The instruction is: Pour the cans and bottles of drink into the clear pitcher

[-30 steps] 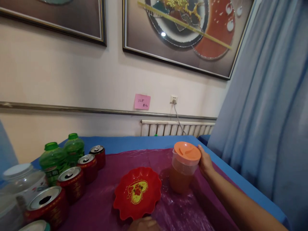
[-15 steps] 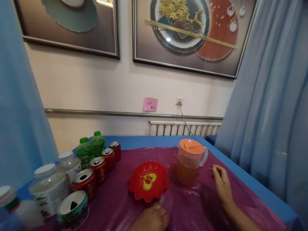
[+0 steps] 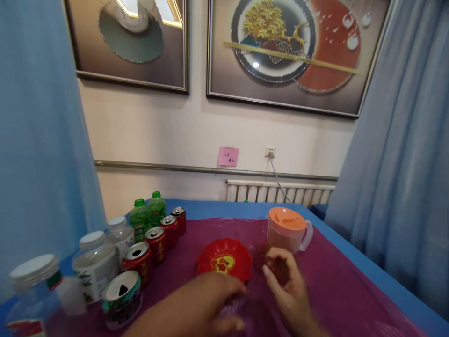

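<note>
A red scalloped plate (image 3: 228, 255) with a yellow design lies mid-table on a purple sheet (image 3: 336, 276). Just in front of it, partly covering its near edge, is my left hand (image 3: 217, 299), blurred, with fingers apart and nothing in them. My right hand (image 3: 287, 285) is right of the plate, thumb and fingers apart in a curve, palm empty. Behind that hand stands a clear pitcher (image 3: 284, 236) with an orange lid and a handle on its right; my fingers hide its lower part.
At the left stand several red cans (image 3: 155, 244), a green-rimmed can (image 3: 122, 299), clear jars with white lids (image 3: 94, 262) and green bottles (image 3: 140, 219). Blue curtains (image 3: 396, 164) hang at both sides; a radiator (image 3: 280, 191) is behind the table.
My right hand has moved left, in front of the pitcher, and opened. My left hand has come further forward over the plate's near edge, its fingers now spread. The view has shifted left.
</note>
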A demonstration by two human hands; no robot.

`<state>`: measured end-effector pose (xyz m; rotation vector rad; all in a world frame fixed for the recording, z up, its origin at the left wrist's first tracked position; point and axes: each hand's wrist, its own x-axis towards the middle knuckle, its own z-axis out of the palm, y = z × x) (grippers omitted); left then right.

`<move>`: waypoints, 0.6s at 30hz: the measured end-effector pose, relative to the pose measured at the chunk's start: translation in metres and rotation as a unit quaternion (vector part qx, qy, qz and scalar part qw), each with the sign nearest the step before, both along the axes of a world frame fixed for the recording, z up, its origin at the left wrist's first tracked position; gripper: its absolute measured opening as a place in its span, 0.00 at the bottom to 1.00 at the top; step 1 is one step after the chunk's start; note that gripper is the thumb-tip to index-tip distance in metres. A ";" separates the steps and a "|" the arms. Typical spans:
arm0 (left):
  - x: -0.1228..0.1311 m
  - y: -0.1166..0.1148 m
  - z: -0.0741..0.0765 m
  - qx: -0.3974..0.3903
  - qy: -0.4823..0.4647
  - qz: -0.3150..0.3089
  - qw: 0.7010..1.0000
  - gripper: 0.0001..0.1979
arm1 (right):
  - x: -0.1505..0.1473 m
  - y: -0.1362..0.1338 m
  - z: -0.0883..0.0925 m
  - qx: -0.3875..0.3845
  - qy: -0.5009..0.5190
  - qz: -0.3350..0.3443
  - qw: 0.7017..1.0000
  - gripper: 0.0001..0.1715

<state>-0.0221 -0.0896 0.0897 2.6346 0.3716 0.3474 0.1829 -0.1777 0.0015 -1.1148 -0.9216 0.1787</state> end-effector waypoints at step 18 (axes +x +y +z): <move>0.058 0.106 0.027 -0.374 -0.487 0.215 0.760 0.40 | 0.005 0.109 0.074 0.057 0.132 0.122 0.982 0.44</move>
